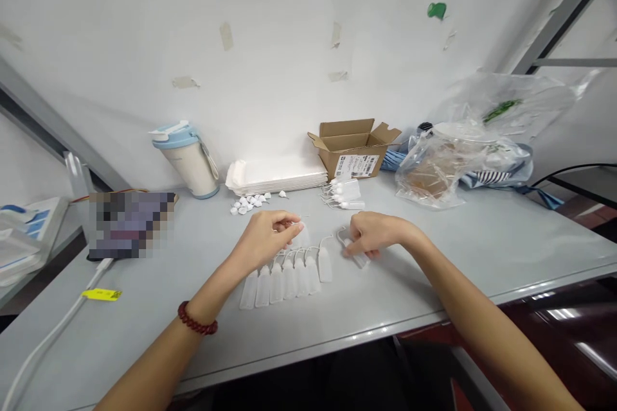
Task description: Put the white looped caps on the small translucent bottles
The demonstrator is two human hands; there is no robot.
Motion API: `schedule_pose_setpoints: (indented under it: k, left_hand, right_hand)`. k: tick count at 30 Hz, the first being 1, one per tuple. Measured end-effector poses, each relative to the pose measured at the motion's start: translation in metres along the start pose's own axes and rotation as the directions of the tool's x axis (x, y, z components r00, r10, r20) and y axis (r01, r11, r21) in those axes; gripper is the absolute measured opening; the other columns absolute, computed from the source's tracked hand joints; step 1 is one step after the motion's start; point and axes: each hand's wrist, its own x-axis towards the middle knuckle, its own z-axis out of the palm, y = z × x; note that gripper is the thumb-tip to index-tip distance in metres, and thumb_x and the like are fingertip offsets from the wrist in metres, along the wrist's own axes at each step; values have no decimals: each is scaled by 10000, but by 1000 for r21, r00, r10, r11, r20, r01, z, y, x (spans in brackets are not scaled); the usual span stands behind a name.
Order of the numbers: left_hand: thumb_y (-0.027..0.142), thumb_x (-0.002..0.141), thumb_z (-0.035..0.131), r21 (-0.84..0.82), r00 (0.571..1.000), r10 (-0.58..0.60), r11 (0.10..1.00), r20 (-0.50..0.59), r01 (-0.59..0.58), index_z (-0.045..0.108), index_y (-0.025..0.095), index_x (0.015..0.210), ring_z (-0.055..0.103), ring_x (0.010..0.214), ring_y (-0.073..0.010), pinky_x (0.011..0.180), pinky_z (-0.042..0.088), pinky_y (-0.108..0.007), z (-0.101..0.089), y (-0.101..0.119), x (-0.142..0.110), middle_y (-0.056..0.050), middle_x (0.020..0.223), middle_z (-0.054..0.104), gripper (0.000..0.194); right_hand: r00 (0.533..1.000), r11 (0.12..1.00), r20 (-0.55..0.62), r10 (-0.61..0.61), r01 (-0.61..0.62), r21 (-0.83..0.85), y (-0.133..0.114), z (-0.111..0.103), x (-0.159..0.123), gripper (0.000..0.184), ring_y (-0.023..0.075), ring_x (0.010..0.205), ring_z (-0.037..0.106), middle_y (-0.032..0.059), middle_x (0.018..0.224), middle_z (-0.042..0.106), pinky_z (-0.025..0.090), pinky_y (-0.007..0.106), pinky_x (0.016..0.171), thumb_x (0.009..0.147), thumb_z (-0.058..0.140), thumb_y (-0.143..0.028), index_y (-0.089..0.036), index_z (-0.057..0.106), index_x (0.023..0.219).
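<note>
My left hand (pixel 272 236) is closed, thumb and fingers pinched at a small translucent squeeze bottle (pixel 302 236) that is partly blurred behind the fingertips. To the right, my right hand (pixel 372 235) has its fingers closed on another small squeeze bottle (pixel 359 258) lying on the table, with a thin cap strap beside it. Just below my left hand, several matching bottles (pixel 276 284) lie side by side in a row. One bottle (pixel 324 264) sits at the row's right end. Behind the hands lies a cluster of bottles with white tops (pixel 346 191).
Small white caps (pixel 248 203) lie in a pile before a stack of white trays (pixel 279 173). An open cardboard box (pixel 354 151), a tumbler (pixel 187 160) and a plastic bag (pixel 434 170) line the wall. At left, a blurred-out device (pixel 130 225) has a white cable (pixel 58 327).
</note>
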Motion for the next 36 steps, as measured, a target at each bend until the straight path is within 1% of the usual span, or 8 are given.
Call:
schedule_pose_setpoints:
  k: [2, 3, 6, 8, 13, 21, 28, 36]
  left_hand:
    - [401, 757, 607, -31, 1000, -5, 1000, -3, 5, 666, 140, 891, 608, 554, -143, 555, 503, -264, 2, 2, 0, -9, 653, 623, 300]
    - [397, 754, 614, -48, 1000, -3, 999, -10, 2, 663, 139, 881, 611, 560, -146, 561, 505, -268, 2, 3, 0, -12, 655, 629, 292]
    - [383, 750, 633, -107, 998, 28, 994, -55, -33, 660, 142, 855, 616, 571, -146, 598, 512, -284, 2, 5, -1, -22, 686, 648, 265]
    - [370, 748, 644, -150, 995, 52, 987, -86, -65, 664, 147, 863, 620, 585, -141, 630, 519, -292, 1, 5, -1, -27, 732, 661, 251]
    - [317, 751, 655, -237, 985, 98, 963, -139, -129, 663, 140, 953, 635, 643, -145, 681, 531, -294, 1, 3, 0, -21, 742, 660, 269]
    - [268, 765, 632, -269, 974, 208, 937, -88, -224, 681, 145, 894, 604, 651, -124, 659, 545, -287, 2, 7, -2, -49, 897, 658, 184]
    - [283, 804, 597, -207, 964, 263, 945, 22, -253, 686, 165, 917, 592, 662, -124, 661, 539, -277, -3, 8, -4, -43, 880, 633, 187]
    - [276, 796, 604, -179, 976, 216, 962, 28, -207, 670, 164, 864, 603, 655, -120, 679, 528, -269, -4, 8, -3, -24, 829, 637, 147]
  right_hand:
    - [965, 998, -256, -56, 58, 0, 4, -4, 2, 326, 104, 411, 478, 7, 423, 552, 337, 227, 448, 720, 558, -352, -155, 552, 460]
    - [899, 995, -427, -92, 102, 0, 4, -4, 4, 326, 102, 430, 479, 7, 449, 557, 330, 225, 454, 746, 544, -359, -155, 557, 492]
    - [567, 968, -804, -181, 245, -45, 1, 1, 11, 283, 105, 498, 514, 11, 566, 592, 350, 221, 493, 786, 546, -388, -156, 581, 629]
    - [482, 939, -848, -222, 339, -54, -3, 8, 16, 244, 108, 503, 537, 11, 604, 601, 376, 220, 505, 794, 564, -390, -160, 587, 716]
    - [592, 861, -752, -289, 504, 67, -13, 27, 23, 199, 99, 449, 547, 3, 606, 606, 370, 203, 441, 831, 559, -361, -165, 567, 801]
    - [483, 800, -739, -470, 588, -124, -24, 40, 23, 211, 83, 474, 432, -25, 539, 506, 366, 208, 490, 796, 631, -346, -136, 618, 786]
    - [522, 793, -678, -518, 589, -153, -27, 39, 16, 242, 64, 457, 350, -46, 519, 452, 305, 204, 488, 872, 530, -331, -136, 636, 775]
    - [548, 799, -656, -520, 583, -147, -27, 37, 18, 211, 84, 539, 464, 17, 721, 626, 362, 208, 529, 896, 507, -323, -143, 613, 913]
